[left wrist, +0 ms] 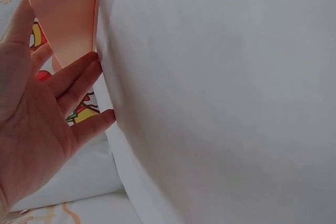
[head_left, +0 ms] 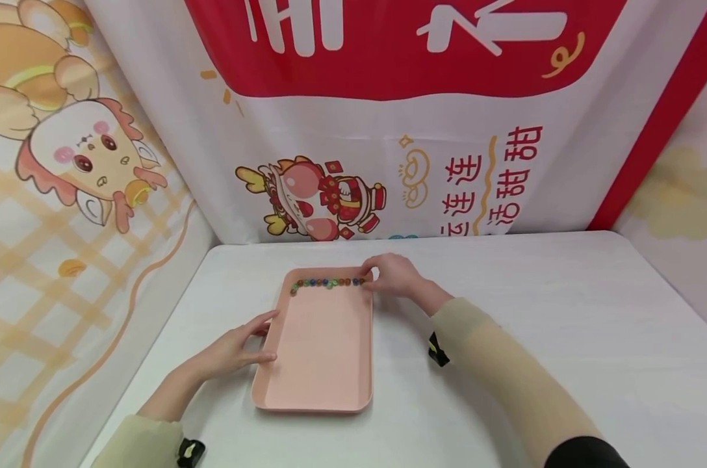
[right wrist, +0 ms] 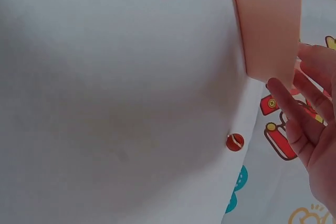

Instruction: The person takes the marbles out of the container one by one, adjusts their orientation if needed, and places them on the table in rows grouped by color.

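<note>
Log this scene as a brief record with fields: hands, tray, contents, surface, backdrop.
Left hand: left hand, its fingers touching the tray's left side
Right hand: right hand, at the tray's far right corner; whether it pinches anything is unclear
Tray: pink tray, flat on the table
Contents: small marbles, blue, green and brown among them
Arrangement: roughly a row along the tray's far end, bending toward the person at its left
Surface: white table
Backdrop: printed red-and-white banner behind the table

A white table [head_left: 593, 325] carries a pink tray [head_left: 324, 351] (and, near it, a red marble [right wrist: 235, 142]).
</note>
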Demonstrator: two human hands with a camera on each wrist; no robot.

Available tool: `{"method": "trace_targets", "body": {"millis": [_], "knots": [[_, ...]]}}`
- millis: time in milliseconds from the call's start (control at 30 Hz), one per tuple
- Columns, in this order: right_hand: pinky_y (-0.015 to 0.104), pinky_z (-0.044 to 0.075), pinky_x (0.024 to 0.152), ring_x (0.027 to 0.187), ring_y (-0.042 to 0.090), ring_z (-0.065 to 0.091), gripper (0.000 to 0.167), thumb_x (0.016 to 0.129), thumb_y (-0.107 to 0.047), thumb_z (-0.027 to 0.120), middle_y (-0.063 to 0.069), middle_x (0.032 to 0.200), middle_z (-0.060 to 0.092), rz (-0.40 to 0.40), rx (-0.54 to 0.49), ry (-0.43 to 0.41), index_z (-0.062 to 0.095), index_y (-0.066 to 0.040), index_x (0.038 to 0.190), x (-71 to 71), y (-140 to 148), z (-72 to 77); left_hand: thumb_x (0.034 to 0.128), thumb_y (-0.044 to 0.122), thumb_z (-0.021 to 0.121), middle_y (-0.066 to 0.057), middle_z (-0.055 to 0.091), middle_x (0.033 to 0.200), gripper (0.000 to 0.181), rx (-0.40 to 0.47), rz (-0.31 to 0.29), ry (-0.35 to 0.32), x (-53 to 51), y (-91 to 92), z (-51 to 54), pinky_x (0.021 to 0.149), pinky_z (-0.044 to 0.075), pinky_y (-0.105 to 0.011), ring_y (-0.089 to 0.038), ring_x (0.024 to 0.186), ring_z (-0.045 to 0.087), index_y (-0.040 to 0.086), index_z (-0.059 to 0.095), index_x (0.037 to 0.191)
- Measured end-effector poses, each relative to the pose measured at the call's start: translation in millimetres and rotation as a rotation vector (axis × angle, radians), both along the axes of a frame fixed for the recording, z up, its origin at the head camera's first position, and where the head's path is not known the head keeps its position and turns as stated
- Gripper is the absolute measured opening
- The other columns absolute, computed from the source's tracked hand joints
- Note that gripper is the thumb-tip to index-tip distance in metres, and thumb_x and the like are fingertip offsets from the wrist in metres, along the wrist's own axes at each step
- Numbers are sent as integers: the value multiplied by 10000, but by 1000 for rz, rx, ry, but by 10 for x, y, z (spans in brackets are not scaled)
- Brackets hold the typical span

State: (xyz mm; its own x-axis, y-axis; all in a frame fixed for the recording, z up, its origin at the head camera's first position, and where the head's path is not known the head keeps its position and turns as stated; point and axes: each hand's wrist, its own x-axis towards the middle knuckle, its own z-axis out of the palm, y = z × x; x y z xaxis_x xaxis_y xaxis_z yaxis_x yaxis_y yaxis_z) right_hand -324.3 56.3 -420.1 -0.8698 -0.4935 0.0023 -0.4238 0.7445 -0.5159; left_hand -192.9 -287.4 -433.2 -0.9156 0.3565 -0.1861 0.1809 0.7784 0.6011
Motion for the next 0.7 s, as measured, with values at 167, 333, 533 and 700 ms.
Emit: {"method": "trace_targets", "body": {"millis": [167, 333, 533, 700], "knots": [[369, 458, 931, 905, 150, 542, 326, 857, -315, 748, -44, 1028, 688, 2, 66, 31, 723, -169, 1148, -31, -58, -76, 844, 445, 728, -176, 523, 1355, 869, -1, -4, 8, -4, 2, 9, 1013, 343, -602, -371, 1270, 455, 183, 274, 1537], [330, 486, 847, 841, 143, 549, 352, 865, -319, 725, -45, 996, 688, 4, 107, 47, 713, -178, 1187, -33, -116, -115, 848, 425, 733, -165, 529, 1346, 856, 16, -17, 27, -2, -10, 20, 1012, 346, -597, -361, 1265, 462, 183, 283, 1534], [307, 463, 746, 801, 151, 555, 331, 868, -298, 709, -59, 899, 665, -3, 139, 38, 718, -195, 1182, -11, -167, -127, 841, 430, 739, -149, 529, 1346, 860, 30, -14, 22, -1, -18, -7, 1014, 347, -590, -344, 1261, 465, 203, 285, 1535], [296, 457, 763, 817, 144, 552, 292, 866, -284, 719, -66, 917, 678, -17, 133, 22, 737, -203, 1146, 11, -197, -137, 838, 422, 745, -155, 528, 1349, 863, 30, -11, 24, -2, -32, -34, 1015, 344, -592, -346, 1262, 465, 199, 287, 1535]]}}
